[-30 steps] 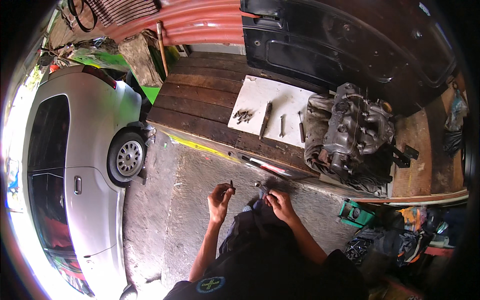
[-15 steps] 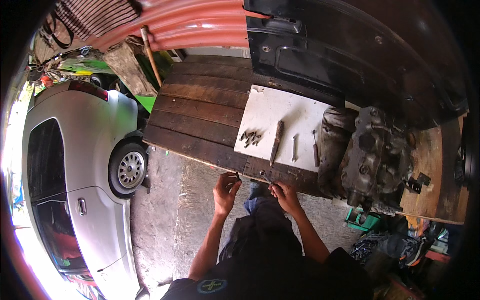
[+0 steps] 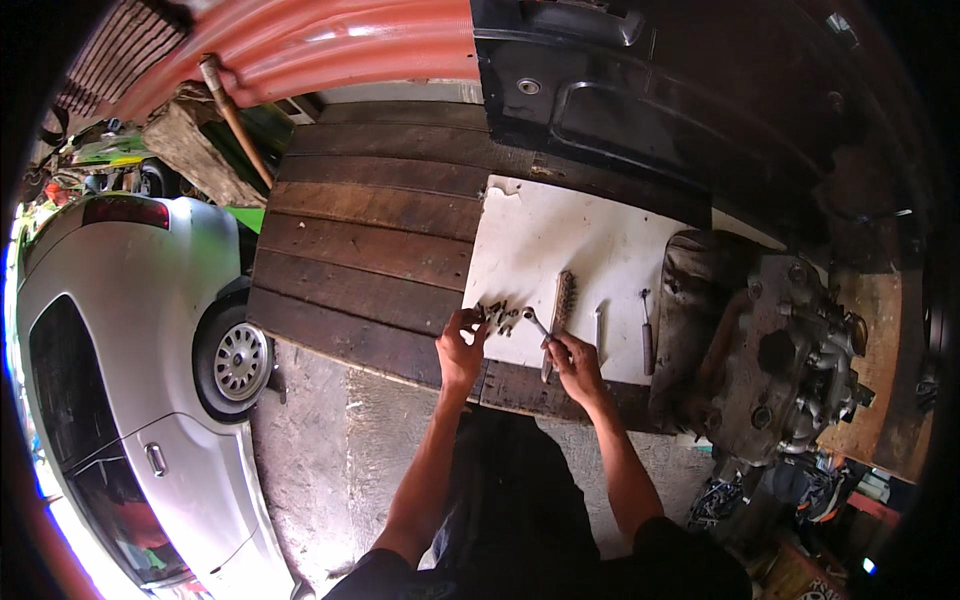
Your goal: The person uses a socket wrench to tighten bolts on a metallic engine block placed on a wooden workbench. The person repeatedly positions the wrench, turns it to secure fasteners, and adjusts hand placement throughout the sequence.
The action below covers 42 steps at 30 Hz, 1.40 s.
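My left hand (image 3: pixel 460 348) is closed in a pinch on a small dark bolt, mostly hidden by the fingers, at the left edge of a white board (image 3: pixel 515 235). Right beside its fingertips lies a loose pile of dark bolts (image 3: pixel 505 330). In my right hand (image 3: pixel 574 364) is a ring spanner (image 3: pixel 538 322), its ring end pointing up and left toward the pile. A wire brush (image 3: pixel 566 294) lies partly behind that hand. Farther right on the board rest a second spanner (image 3: pixel 599 322) and a slim dark-handled tool (image 3: pixel 647 345).
The board lies on a dark plank bench (image 3: pixel 375 235). A greasy engine part (image 3: pixel 770 350) and a dark cloth (image 3: pixel 685 290) stand at its right. Behind leans a black vehicle panel (image 3: pixel 680 120). A silver car (image 3: pixel 150 350) is parked left; a wooden-handled tool (image 3: pixel 238 120) leans at the back.
Both hands have moved from the bench's front edge forward over the white board. The left has come up to the bolts, and the spanner in the right now hangs above the board.
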Motion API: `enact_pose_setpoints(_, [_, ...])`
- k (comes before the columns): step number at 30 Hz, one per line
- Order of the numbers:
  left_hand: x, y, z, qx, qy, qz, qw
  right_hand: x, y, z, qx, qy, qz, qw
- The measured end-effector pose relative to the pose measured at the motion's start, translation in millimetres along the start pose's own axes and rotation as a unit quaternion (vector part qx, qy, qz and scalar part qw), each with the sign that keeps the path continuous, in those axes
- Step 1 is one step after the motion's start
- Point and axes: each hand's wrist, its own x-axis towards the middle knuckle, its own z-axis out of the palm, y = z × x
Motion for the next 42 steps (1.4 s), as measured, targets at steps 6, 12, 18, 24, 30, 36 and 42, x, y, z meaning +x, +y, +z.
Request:
enact_pose_setpoints(6, [19,-20,18,0.095,0.01,0.047,0.994,1,33,7,-0.012,0.012,0.017,1.0])
enact_pose_setpoints(12, [4,-11,9,0.158,0.025,0.03,0.987,-11,39,16,0.01,0.013,0.033,0.999])
enact_pose_setpoints(18, [-37,23,-45,0.108,0.038,0.061,0.992,-34,8,7,-0.044,0.01,0.041,0.998])
enact_pose_setpoints(24, [-97,55,-95,0.053,0.019,0.066,0.996,-80,-65,-14,-0.088,0.034,-0.051,0.994])
enact_pose_setpoints(30, [-150,82,-99,0.03,0.003,0.077,0.997,-152,-93,-37,-0.132,0.088,-0.152,0.976])
enact_pose_setpoints(36, [-207,101,-74,-0.032,-0.089,0.065,0.993,-246,-58,-43,-0.15,0.247,-0.107,0.951])
enact_pose_setpoints(42, [-278,88,-59,-0.034,-0.16,0.074,0.984,-338,-25,-61,-0.054,0.351,-0.046,0.934])
